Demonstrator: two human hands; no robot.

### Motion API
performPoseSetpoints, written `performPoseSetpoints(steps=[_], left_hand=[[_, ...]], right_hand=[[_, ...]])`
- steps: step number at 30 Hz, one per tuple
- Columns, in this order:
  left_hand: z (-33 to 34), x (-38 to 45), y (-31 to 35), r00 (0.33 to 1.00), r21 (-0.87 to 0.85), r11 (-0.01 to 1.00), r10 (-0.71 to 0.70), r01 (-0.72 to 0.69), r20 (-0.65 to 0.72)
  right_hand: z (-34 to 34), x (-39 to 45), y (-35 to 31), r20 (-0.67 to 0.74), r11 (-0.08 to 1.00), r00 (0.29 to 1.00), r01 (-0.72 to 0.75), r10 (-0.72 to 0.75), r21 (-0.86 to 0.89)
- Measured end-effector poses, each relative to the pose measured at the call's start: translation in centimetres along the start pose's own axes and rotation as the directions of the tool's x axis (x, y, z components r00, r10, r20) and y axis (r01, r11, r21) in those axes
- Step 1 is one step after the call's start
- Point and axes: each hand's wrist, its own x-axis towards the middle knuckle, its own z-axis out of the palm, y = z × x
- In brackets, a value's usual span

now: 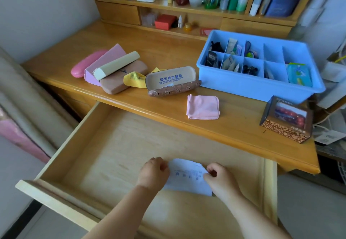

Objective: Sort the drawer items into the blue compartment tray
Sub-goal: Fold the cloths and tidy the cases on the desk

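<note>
A white paper slip (187, 177) with faint blue print is held over the open wooden drawer (104, 145). My left hand (153, 173) pinches its left edge and my right hand (219, 179) pinches its right edge. Apart from the slip, the drawer's bottom shows nothing else. The blue compartment tray (258, 87) stands on the desk at the back right. Several of its compartments hold small items, among them a teal packet (298, 75) at the front right.
On the desk lie a pile of glasses cases (110, 68), an open glasses case (172, 81), a yellow cloth (133, 79), a folded pink cloth (203, 107) and a patterned box (286, 119). Shelves with bottles and books stand behind.
</note>
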Motion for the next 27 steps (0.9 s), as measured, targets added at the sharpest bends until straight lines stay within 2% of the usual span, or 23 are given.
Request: performPoseSetpoints(steps=[2,3,5,6,9,15,17,20,23,26,27], left_hand=[[-0.4,-0.7,-0.5,1.0,-0.313,0.95,-0.014,0.01,-0.009],[-0.8,-1.3,-0.5,0.999,-0.494,0.869,-0.034,0.033,0.006],[-1.4,-2.4,-0.4,0.997,-0.725,0.684,-0.053,0.074,0.052],[-1.6,-3.0,-0.2,0.997,-0.756,0.65,-0.047,0.075,0.059],[-1.5,-4.3,0.3,1.0,-0.721,0.693,-0.02,0.005,-0.013],[-2.5,-6.6,1.9,0.995,-0.531,0.842,0.056,-0.094,-0.087],[-2.9,-7.6,3.0,0.968,-0.396,0.891,0.15,-0.222,-0.203],[-2.3,-9.6,5.3,0.884,-0.31,0.837,0.37,-0.451,-0.286],[-0.8,-11.5,7.6,0.847,-0.342,0.775,0.485,-0.531,-0.217],[0.2,-12.3,8.5,0.865,-0.418,0.76,0.473,-0.497,-0.168],[0.2,-12.4,8.5,0.869,-0.442,0.754,0.474,-0.486,-0.146]], right_hand=[[-1.0,-0.8,-0.1,0.102,0.936,0.995,-0.058,0.023,0.346],[-1.5,-1.2,-0.2,0.149,0.87,0.988,-0.101,0.033,0.483],[-2.4,-2.2,-0.5,0.252,0.738,0.967,-0.2,0.041,0.645],[-2.7,-2.7,-0.7,0.296,0.689,0.954,-0.242,0.042,0.683],[-2.7,-3.8,-1.1,0.357,0.654,0.929,-0.33,0.097,0.681],[-2.2,-5.3,-1.8,0.297,0.757,0.933,-0.342,0.203,0.556],[-2.2,-5.6,-2.0,0.264,0.779,0.944,-0.316,0.2,0.542],[-2.0,-6.2,-2.7,0.262,0.766,0.951,-0.288,0.161,0.575],[-2.0,-6.9,-3.6,0.292,0.632,0.946,-0.312,0.14,0.709],[-2.8,-7.4,-3.9,0.342,0.402,0.931,-0.364,0.128,0.84],[-3.0,-7.4,-4.0,0.372,0.357,0.922,-0.385,0.107,0.851]])
